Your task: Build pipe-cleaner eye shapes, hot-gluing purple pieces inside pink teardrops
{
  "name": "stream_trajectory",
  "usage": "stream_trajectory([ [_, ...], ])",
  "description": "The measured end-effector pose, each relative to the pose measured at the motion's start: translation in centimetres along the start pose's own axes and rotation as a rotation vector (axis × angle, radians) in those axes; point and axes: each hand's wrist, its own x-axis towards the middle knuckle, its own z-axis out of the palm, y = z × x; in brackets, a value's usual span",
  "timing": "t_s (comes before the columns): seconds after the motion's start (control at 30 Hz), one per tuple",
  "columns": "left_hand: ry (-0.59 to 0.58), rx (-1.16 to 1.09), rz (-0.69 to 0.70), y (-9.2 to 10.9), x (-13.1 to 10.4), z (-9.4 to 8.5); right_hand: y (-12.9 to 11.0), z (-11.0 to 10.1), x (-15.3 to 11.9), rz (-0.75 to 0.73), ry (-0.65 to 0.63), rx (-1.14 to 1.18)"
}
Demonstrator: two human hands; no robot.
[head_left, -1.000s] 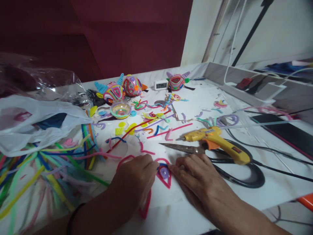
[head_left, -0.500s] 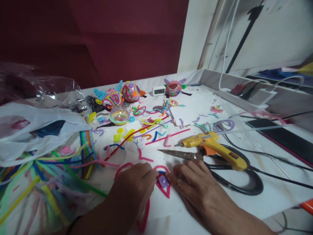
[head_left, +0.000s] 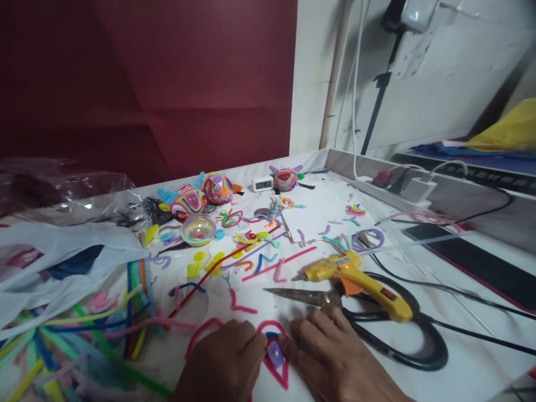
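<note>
On the white paper lies a teardrop loop of pink pipe cleaner, with a purple button inside it that has a pearly bead at its centre. A short blue pipe cleaner piece curves above the button. My left hand is closed in a pinch at the loop's left side; what its fingertips hold is hidden. From the other side, my right hand rests with fingers partly bent and apart, its fingertips touching the loop's right edge. Part of another pink outline shows behind my left hand.
Large black-handled scissors lie at my right hand, a yellow glue gun across them. Loose pipe cleaners spread at left. Behind are a clear bowl, decorated balls, a small clock and a phone.
The camera view has tilted up, so the table and hands appear lower and slightly left. Both hands stay beside the loop with little other movement.
</note>
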Motion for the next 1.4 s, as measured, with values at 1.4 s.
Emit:
stream_trajectory([
  [1.4,-0.097,0.012,0.023,-0.1,0.8,-2.4,-0.2,0.5,0.5,0.105,0.056,0.051],
])
